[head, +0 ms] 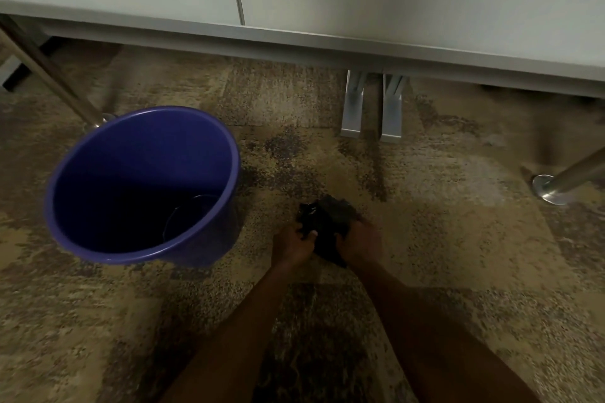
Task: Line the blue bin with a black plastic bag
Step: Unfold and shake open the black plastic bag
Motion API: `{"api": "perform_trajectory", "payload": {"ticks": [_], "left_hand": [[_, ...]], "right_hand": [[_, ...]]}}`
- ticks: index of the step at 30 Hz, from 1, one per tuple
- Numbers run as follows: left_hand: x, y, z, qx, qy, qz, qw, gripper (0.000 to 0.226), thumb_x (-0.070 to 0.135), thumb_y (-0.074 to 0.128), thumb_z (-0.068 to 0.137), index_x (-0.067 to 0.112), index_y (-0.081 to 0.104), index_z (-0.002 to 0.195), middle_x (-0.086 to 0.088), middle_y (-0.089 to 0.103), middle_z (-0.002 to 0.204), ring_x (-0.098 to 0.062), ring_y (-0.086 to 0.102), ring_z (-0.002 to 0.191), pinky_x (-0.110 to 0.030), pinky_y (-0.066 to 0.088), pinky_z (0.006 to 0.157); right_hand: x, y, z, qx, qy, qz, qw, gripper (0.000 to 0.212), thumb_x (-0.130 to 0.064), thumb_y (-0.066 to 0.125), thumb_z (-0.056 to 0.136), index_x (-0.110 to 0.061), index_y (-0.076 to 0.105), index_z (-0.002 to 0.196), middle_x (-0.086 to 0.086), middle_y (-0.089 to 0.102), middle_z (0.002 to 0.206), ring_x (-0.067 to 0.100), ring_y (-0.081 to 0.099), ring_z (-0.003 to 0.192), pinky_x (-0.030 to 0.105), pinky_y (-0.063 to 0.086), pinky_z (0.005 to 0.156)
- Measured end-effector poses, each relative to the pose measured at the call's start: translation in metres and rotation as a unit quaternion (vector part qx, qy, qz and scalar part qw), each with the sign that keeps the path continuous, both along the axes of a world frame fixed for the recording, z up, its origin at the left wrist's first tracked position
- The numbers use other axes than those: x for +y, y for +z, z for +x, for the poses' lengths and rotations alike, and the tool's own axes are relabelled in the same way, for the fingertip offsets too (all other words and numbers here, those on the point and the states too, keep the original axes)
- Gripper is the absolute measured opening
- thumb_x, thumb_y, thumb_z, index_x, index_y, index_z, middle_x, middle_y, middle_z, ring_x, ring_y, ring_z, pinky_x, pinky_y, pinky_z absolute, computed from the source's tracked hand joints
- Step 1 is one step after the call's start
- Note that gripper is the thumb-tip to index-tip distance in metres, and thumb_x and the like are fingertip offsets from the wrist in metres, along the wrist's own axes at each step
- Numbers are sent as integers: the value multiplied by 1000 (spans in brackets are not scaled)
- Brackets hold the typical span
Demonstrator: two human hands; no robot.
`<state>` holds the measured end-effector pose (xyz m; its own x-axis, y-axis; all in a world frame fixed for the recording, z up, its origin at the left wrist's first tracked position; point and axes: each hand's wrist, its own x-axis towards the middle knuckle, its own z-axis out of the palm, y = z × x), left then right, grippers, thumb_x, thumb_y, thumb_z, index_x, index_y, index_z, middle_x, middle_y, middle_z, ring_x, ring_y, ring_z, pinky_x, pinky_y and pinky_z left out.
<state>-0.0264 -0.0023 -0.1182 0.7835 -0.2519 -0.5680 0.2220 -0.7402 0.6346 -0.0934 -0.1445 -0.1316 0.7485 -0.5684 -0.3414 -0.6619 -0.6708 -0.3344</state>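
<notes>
Where both hands meet, the crumpled black bag, right of the blue bin.

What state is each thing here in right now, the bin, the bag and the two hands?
blue bin: upright on the carpet, open, unlined.
black plastic bag: bunched up, held above the floor beside the bin, not opened out.
left hand: closed on the bag.
right hand: closed on the bag.

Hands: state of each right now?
Left hand: closed on the crumpled black bag.
Right hand: closed on the same bag.
</notes>
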Motion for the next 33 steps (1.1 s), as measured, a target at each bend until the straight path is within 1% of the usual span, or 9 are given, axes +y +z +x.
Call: {"api": "perform_trajectory", "payload": {"ticks": [2,4,10,17,20,24,27,30,33], "left_hand": [[-2,-5,-2,31,6,-27,999,63,41,66,100,11,50,153,-10,61,148,-29,58,135,-37,46,110],[-2,-8,-5,43,16,-42,998,70,41,68,99,12,44,157,-10,60,149,-29,57,137,-39,46,113],[0,-13,-14,68,39,-87,993,71,36,69,99,15,39,160,-11,53,155,-30,55,139,-44,47,115],[4,-14,-22,62,75,-119,988,61,30,66,102,14,45,157,-11,54,155,-31,55,139,-36,48,106],[4,-4,-22,50,117,-92,988,50,27,67,101,12,57,148,-13,61,147,-33,59,134,-42,50,109],[11,13,-21,43,163,-93,981,40,17,67,100,10,65,139,-11,67,139,-32,63,127,-27,47,95],[15,25,-21,46,172,-108,978,28,19,65,101,11,72,127,-12,71,130,-30,66,114,-28,46,87],[17,41,-22,54,183,-136,972,9,19,65,101,17,73,97,-12,73,112,-26,66,95,-32,48,78],[23,64,-21,45,187,-157,969,17,22,64,102,19,67,86,-9,70,101,-23,64,88,-31,48,76]], "right_hand": [[1,-6,-2,-7,-14,2,1000,22,-25,59,102,-12,77,107,8,73,96,21,65,76,34,58,72],[1,-11,-4,-25,-31,20,999,23,-24,59,102,-9,76,96,11,74,90,23,66,73,36,57,69],[8,-10,-9,-53,-39,36,997,49,-38,64,101,-14,57,143,12,62,136,30,66,113,42,57,94],[4,-6,-4,-74,-59,99,991,20,-20,62,100,-7,76,103,14,75,97,31,72,88,33,53,72],[-2,8,0,-107,-120,182,970,17,-19,66,98,-10,80,103,8,73,91,24,70,84,29,49,70],[-19,31,1,-167,-200,248,933,19,-17,63,98,-19,75,83,0,67,80,16,63,73,24,45,57],[-30,43,-4,-186,-240,290,908,20,-17,63,98,-11,73,81,10,68,83,23,64,79,33,48,64],[-39,56,-11,-196,-277,338,878,21,-16,62,100,-5,73,86,24,71,98,32,68,86,42,51,72],[-44,82,-19,-221,-283,360,861,11,-8,61,99,-12,70,104,22,70,117,39,70,106,48,60,86]]}}
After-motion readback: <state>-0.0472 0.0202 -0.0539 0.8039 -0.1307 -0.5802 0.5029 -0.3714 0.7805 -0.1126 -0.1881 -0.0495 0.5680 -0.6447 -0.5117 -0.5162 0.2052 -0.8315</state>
